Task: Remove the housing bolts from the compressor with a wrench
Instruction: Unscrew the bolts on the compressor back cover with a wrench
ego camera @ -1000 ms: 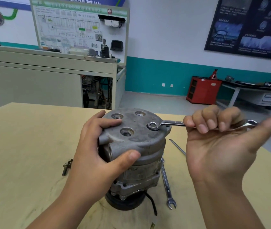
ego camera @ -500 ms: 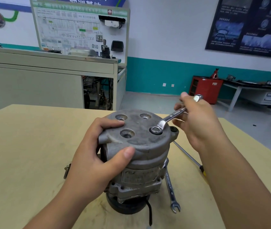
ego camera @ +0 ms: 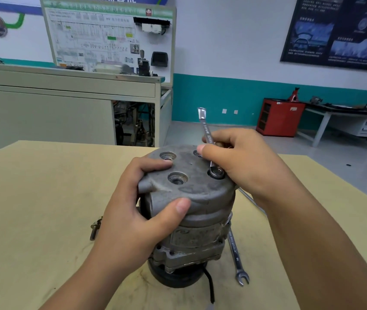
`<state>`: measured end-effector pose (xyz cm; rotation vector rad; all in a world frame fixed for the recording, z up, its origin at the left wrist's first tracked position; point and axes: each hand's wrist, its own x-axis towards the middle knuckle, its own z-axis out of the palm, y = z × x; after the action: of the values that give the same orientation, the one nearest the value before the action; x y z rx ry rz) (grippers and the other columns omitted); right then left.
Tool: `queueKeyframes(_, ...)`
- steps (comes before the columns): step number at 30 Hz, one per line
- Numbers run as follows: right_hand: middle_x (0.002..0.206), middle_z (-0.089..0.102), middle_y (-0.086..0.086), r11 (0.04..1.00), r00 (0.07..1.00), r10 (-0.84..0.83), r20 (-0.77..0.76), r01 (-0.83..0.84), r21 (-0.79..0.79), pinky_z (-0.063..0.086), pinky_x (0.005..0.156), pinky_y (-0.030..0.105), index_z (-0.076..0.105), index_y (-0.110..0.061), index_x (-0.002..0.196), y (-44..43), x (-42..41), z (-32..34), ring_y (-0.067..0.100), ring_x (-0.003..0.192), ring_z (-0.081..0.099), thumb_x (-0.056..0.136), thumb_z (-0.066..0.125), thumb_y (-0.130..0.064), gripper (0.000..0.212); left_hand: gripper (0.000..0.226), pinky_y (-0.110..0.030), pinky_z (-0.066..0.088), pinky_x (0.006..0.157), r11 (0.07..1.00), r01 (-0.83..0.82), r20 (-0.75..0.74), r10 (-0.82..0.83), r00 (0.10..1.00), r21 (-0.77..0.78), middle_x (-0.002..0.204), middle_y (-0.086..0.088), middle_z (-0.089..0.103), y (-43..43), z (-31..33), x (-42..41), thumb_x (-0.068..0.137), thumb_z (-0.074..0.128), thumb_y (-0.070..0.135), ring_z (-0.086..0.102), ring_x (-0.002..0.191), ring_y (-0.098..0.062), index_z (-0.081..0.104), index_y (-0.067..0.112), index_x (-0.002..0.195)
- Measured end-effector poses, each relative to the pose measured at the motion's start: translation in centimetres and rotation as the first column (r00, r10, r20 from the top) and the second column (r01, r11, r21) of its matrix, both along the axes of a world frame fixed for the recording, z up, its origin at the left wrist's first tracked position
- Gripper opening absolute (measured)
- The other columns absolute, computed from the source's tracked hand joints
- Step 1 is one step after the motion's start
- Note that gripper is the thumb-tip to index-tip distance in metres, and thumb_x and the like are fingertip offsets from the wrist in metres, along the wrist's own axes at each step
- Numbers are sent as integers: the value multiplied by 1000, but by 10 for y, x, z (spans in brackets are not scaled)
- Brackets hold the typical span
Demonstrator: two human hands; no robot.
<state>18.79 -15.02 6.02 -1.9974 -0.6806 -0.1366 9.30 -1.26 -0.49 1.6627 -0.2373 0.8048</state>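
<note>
A grey metal compressor [ego camera: 197,198] stands upright on its black pulley in the middle of the wooden table [ego camera: 32,198]. My left hand [ego camera: 137,211] grips the left side of its top housing, thumb on the front rim and fingers over the top. My right hand [ego camera: 243,162] pinches the shaft of a silver combination wrench [ego camera: 207,130]. The wrench's ring end sits over a bolt [ego camera: 216,172] at the right of the housing top, and its open end points up and away from me.
A second wrench [ego camera: 236,258] lies on the table right of the compressor. A loose bolt [ego camera: 95,227] lies to its left, and a thin rod [ego camera: 252,201] shows behind my right wrist. A black cable [ego camera: 210,285] trails from the pulley. Cabinet and red cart stand beyond.
My right hand swung the wrench handle counter-clockwise, from pointing right to pointing away from me, ring end staying on the bolt. My left hand kept its hold on the housing.
</note>
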Motion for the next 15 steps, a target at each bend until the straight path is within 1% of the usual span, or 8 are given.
queueKeyframes(1, 74, 54, 22, 1000, 998, -8, 64, 9, -21, 35, 63, 32, 64, 2, 87, 1, -3, -1, 18, 65, 45, 86, 62, -30, 32, 38, -14, 49, 68, 1000, 0, -1, 0, 1000, 2, 105, 13, 63, 0, 0, 0, 58, 67, 47, 64, 95, -9, 58, 43, 95)
queueKeyframes(3, 83, 57, 23, 998, 986, -31, 166, 39, -47, 37, 59, 36, 65, 2, 88, 1, -9, -2, 19, 63, 46, 89, 59, -33, 35, 39, -14, 49, 69, 1000, 1, 2, -1, 1000, 9, 105, 13, 63, 1, 0, -1, 59, 67, 47, 64, 95, -9, 58, 42, 96)
queueKeyframes(4, 86, 58, 22, 997, 980, -36, 196, 48, -57, 40, 63, 38, 66, 1, 89, 0, -12, -1, 19, 65, 47, 90, 58, -34, 36, 39, -13, 49, 69, 1000, 2, 3, -2, 1000, 14, 106, 14, 63, 1, 0, -1, 59, 68, 47, 64, 95, -8, 58, 42, 96)
queueKeyframes(5, 85, 57, 19, 997, 977, -31, 213, 46, -64, 41, 69, 38, 68, -1, 87, 0, -14, -1, 17, 69, 49, 90, 58, -34, 35, 39, -13, 49, 69, 1000, 4, 3, -4, 1000, 17, 106, 14, 63, 2, 0, -1, 59, 68, 47, 64, 95, -8, 58, 42, 97)
queueKeyframes(6, 85, 57, 14, 997, 977, -17, 214, 32, -69, 40, 72, 35, 71, -6, 87, -1, -15, -1, 14, 74, 50, 90, 58, -34, 31, 40, -14, 50, 69, 1000, 7, 0, -7, 1000, 16, 106, 14, 63, 2, -1, -1, 59, 68, 47, 64, 96, -9, 58, 42, 97)
queueKeyframes(8, 88, 55, 4, 998, 985, 29, 172, -18, -63, 41, 76, 28, 75, -21, 95, -2, -20, -1, 9, 86, 51, 90, 58, -34, 22, 41, -16, 50, 71, 1000, 13, -5, -12, 1000, 13, 107, 13, 63, 3, -1, 0, 58, 69, 47, 64, 97, -11, 58, 42, 97)
queueKeyframes(10, 89, 52, -1, 997, 986, 57, 156, -47, -67, 39, 80, 29, 73, -29, 103, -3, -24, -3, 14, 95, 51, 90, 57, -33, 21, 41, -16, 50, 72, 1000, 8, -2, -8, 1000, 22, 107, 11, 63, 3, -2, 0, 58, 69, 47, 64, 97, -12, 58, 42, 98)
queueKeyframes(15, 78, 44, -7, 996, 950, 0, 312, 26, -81, 39, 82, 39, 72, -35, 102, -5, -37, -9, 16, 88, 48, 90, 57, -30, 20, 42, -17, 50, 73, 999, -8, 0, 8, 1000, 52, 108, 10, 61, 2, -1, 0, 60, 68, 50, 63, 99, -12, 57, 45, 100)
